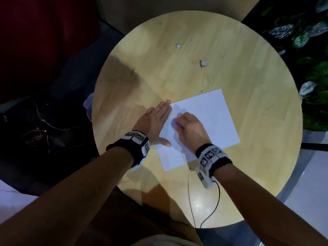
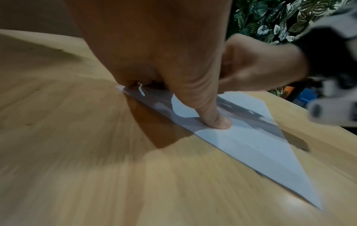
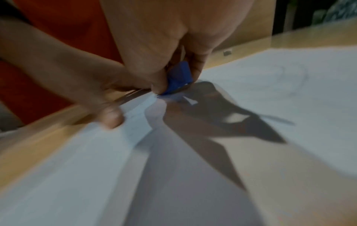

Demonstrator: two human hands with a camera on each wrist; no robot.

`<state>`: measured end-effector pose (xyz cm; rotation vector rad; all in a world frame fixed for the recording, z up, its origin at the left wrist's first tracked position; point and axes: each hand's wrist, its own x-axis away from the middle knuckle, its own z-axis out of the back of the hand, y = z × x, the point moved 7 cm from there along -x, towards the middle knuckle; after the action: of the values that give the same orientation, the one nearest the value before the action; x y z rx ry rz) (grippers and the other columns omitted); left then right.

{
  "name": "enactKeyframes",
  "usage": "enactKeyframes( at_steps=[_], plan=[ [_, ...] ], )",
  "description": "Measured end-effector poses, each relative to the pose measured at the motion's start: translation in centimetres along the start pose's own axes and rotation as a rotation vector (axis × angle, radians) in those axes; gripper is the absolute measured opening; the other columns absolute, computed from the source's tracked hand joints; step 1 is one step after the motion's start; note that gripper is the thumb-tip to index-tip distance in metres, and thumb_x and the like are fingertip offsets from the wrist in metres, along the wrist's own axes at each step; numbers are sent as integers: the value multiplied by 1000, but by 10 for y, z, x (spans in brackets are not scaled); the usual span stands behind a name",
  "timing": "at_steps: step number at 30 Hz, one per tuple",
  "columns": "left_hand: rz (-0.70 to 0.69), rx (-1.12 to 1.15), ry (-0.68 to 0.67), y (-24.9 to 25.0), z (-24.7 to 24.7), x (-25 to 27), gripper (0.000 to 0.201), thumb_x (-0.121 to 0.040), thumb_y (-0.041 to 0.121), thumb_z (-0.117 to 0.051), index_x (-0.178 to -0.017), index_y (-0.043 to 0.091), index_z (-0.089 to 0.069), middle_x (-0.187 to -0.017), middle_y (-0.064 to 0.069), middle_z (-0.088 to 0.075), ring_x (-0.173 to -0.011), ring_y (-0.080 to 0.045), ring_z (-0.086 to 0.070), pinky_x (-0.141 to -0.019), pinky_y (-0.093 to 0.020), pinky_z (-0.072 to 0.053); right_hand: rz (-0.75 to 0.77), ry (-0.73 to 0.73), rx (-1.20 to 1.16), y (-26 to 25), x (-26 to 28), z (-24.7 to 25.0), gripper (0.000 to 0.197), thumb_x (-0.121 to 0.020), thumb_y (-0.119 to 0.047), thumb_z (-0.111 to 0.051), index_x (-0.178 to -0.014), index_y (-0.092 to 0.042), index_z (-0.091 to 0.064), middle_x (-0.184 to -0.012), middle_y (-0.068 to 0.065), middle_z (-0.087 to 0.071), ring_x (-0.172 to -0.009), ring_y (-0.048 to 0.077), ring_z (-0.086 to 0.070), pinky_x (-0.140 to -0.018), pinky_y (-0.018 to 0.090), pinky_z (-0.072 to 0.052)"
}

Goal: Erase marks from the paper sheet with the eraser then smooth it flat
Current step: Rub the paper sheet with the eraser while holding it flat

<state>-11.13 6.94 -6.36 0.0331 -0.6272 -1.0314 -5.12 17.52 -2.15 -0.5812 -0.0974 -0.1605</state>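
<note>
A white paper sheet (image 1: 207,121) lies on the round wooden table (image 1: 177,68), toward its near right. My left hand (image 1: 156,119) lies flat with straight fingers along the sheet's left edge, and its thumb (image 2: 216,119) presses the paper (image 2: 260,149). My right hand (image 1: 190,126) pinches a small blue eraser (image 3: 178,78) between thumb and fingers. The eraser's lower end touches the sheet (image 3: 251,85) near its left edge, and in the head view the eraser (image 1: 174,123) only peeks out. Faint pencil lines (image 3: 301,81) show further right on the paper.
Two small grey-white scraps (image 1: 178,46) (image 1: 203,63) lie on the far part of the table. A thin black cable (image 1: 215,201) runs from my right wristband over the near table edge. Leafy plants (image 1: 301,32) stand to the right, dark floor with wires on the left.
</note>
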Motion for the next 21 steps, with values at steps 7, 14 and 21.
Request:
enactKeyframes(
  at_steps=[7, 14, 21],
  plan=[
    [15, -16, -4, 2, 0, 1, 131, -74, 82, -56, -156, 8, 13, -162, -6, 27, -151, -18, 18, -123, -37, -2, -69, 114, -53, -3, 5, -6, 13, -85, -5, -63, -95, -5, -70, -89, 12, -62, -81, 31, -58, -77, 32, -46],
    [21, -17, -15, 3, 3, 0, 130, -75, 81, -57, -157, 7, 13, -162, -6, 26, -151, -19, 18, -122, -35, -1, -118, 175, 1, 23, -28, 15, 13, -87, -9, -61, -94, -5, -71, -90, 13, -61, -82, 31, -60, -75, 26, -42],
    [35, -15, -21, 5, 4, 0, 130, -76, 78, -60, -156, 5, 12, -162, -9, 26, -151, -21, 17, -123, -37, -3, 49, -20, -14, -14, 2, -5, 7, -85, -7, -62, -86, -7, -69, -80, 10, -56, -72, 27, -54, -68, 35, -47]
  ],
)
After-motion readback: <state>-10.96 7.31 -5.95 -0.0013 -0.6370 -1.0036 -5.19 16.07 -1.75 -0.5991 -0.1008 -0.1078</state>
